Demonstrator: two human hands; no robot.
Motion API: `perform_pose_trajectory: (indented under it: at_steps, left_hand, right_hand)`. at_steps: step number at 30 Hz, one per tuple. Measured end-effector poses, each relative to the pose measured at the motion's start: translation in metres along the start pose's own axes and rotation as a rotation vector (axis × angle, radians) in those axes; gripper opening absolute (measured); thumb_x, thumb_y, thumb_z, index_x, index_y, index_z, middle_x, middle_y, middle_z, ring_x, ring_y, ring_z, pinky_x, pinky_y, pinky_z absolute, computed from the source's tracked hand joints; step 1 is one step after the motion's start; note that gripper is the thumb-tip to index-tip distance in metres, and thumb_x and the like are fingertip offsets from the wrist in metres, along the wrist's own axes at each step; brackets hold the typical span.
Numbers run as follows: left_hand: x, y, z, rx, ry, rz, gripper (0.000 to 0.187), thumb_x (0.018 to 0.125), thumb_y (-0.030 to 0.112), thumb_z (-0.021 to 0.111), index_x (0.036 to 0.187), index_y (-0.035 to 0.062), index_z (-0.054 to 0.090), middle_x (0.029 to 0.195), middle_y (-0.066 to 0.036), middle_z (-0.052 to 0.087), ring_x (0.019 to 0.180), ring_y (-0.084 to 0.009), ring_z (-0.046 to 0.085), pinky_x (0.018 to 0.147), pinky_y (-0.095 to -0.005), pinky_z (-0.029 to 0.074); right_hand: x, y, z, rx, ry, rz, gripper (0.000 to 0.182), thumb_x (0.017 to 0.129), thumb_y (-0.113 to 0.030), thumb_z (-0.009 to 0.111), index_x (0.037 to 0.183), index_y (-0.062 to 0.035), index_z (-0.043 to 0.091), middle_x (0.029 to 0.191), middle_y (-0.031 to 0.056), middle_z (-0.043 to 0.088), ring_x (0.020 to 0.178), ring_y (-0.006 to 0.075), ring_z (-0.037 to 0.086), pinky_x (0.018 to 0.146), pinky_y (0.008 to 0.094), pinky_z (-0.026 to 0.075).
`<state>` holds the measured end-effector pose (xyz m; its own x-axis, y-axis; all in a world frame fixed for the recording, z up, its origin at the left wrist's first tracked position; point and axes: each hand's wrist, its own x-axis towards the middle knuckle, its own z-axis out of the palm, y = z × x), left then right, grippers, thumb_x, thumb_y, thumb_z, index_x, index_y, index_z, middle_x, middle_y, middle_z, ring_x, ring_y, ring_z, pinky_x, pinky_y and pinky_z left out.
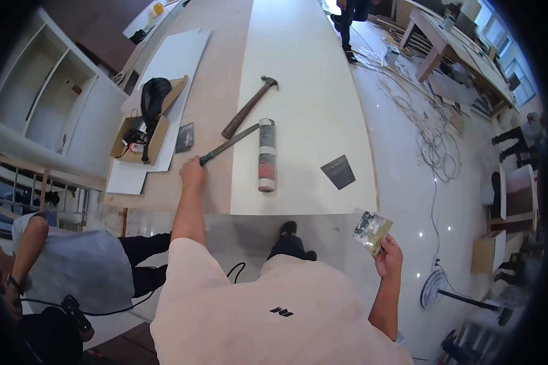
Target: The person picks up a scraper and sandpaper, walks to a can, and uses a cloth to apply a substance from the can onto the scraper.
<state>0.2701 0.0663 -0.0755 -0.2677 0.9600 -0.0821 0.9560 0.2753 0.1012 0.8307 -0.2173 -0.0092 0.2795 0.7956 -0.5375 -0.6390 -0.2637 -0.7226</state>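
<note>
My left hand (193, 174) is at the near left of the table, its fingers curled at the green handle of a long, flat file (230, 143). The file's far end meets a grey and red cylindrical tube (266, 156) lying lengthwise. Beyond them lies a claw hammer (249, 107) with a wooden handle. My right hand (388, 257) is off the table's near right corner, pinching a thin, square scraper plate (372, 232) with dark, white and yellowish smears. A dark square plate (338, 172) lies on the pale panel (307, 79), and another dark square piece (185, 138) lies at the left.
An open cardboard box (159, 135) with cables and a black object stands on white boards (182, 55) at the left. A person (85, 255) is at my left; another stands beyond the table. Cables (435, 146) and a round fan (433, 289) are on the floor at right.
</note>
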Motion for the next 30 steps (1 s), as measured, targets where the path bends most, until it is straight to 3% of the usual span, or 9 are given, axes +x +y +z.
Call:
perform_pose_trajectory:
  at_steps: [3,7,9,12,15,18,24,27,30]
  left_hand:
    - [-0.006,0.005,-0.010,0.077,-0.030,0.086,0.028,0.084,0.016,0.059,0.111,0.0100,0.058,0.113,-0.014,0.059,0.108,-0.0342,0.056,0.090,-0.0508,0.044]
    - [-0.028,0.005,-0.021,-0.134,-0.070,0.204,0.032,0.080,0.016,0.062,0.108,0.0018,0.057,0.110,-0.021,0.059,0.103,-0.0405,0.055,0.087,-0.0462,0.046]
    - [-0.039,0.010,-0.015,-0.255,-0.174,0.149,0.036,0.079,0.016,0.061,0.111,-0.0017,0.056,0.107,-0.024,0.058,0.103,-0.0428,0.055,0.088,-0.0464,0.045]
    - [-0.056,0.013,0.012,-0.488,-0.065,0.177,0.039,0.081,0.016,0.061,0.115,-0.0027,0.055,0.105,-0.025,0.058,0.102,-0.0429,0.055,0.088,-0.0457,0.045]
    - [-0.061,0.018,0.021,-0.523,-0.104,0.187,0.041,0.083,0.017,0.062,0.119,-0.0020,0.055,0.104,-0.025,0.058,0.100,-0.0421,0.056,0.088,-0.0453,0.044]
    - [-0.067,0.021,0.031,-0.432,0.038,0.157,0.038,0.084,0.017,0.063,0.116,-0.0013,0.057,0.103,-0.025,0.059,0.099,-0.0412,0.057,0.088,-0.0453,0.045]
    - [-0.078,0.043,0.013,-0.340,-0.054,0.135,0.034,0.082,0.015,0.065,0.110,-0.0034,0.061,0.101,-0.023,0.059,0.096,-0.0406,0.057,0.087,-0.0460,0.045]
    - [-0.083,0.066,0.006,-0.229,0.211,0.150,0.030,0.085,0.012,0.063,0.109,-0.0050,0.061,0.100,-0.022,0.060,0.095,-0.0392,0.058,0.085,-0.0441,0.046]
    - [-0.104,0.148,-0.003,-0.657,0.256,0.340,0.027,0.089,0.009,0.060,0.112,-0.0044,0.060,0.098,-0.018,0.062,0.090,-0.0299,0.061,0.078,-0.0380,0.050]
  right_hand:
    - [0.011,-0.006,-0.006,0.003,-0.030,-0.005,0.035,0.095,-0.005,0.046,0.128,0.0078,0.045,0.117,0.0167,0.060,0.104,0.0248,0.061,0.090,0.0366,0.051]
    - [0.030,-0.019,0.013,-0.084,-0.083,0.035,0.034,0.095,-0.007,0.051,0.125,0.0080,0.048,0.114,0.0156,0.061,0.102,0.0224,0.061,0.087,0.0341,0.052]
    - [0.044,-0.023,0.030,-0.120,-0.068,0.052,0.033,0.093,-0.008,0.055,0.121,0.0078,0.051,0.107,0.0131,0.062,0.095,0.0212,0.063,0.079,0.0328,0.054]
    - [0.073,-0.025,0.052,-0.101,-0.118,0.110,0.031,0.094,-0.010,0.055,0.121,0.0071,0.053,0.106,0.0113,0.063,0.094,0.0194,0.063,0.081,0.0328,0.054]
    - [0.102,-0.027,0.066,-0.092,-0.149,0.155,0.031,0.096,-0.011,0.054,0.121,0.0068,0.054,0.106,0.0105,0.063,0.094,0.0187,0.063,0.083,0.0333,0.053]
    - [0.118,-0.024,0.072,-0.048,-0.182,0.192,0.031,0.096,-0.012,0.054,0.121,0.0061,0.054,0.106,0.0104,0.064,0.093,0.0186,0.064,0.084,0.0333,0.053]
    - [0.137,-0.029,0.059,-0.042,-0.242,0.224,0.030,0.097,-0.012,0.053,0.122,0.0042,0.055,0.110,0.0112,0.063,0.096,0.0203,0.064,0.085,0.0352,0.053]
    - [0.153,-0.035,0.043,-0.040,-0.284,0.238,0.029,0.097,-0.012,0.053,0.121,0.0036,0.056,0.111,0.0111,0.063,0.097,0.0209,0.064,0.086,0.0365,0.053]
    - [0.157,-0.050,0.035,-0.077,-0.334,0.275,0.029,0.096,-0.012,0.054,0.121,0.0029,0.056,0.110,0.0105,0.064,0.096,0.0206,0.064,0.086,0.0369,0.053]
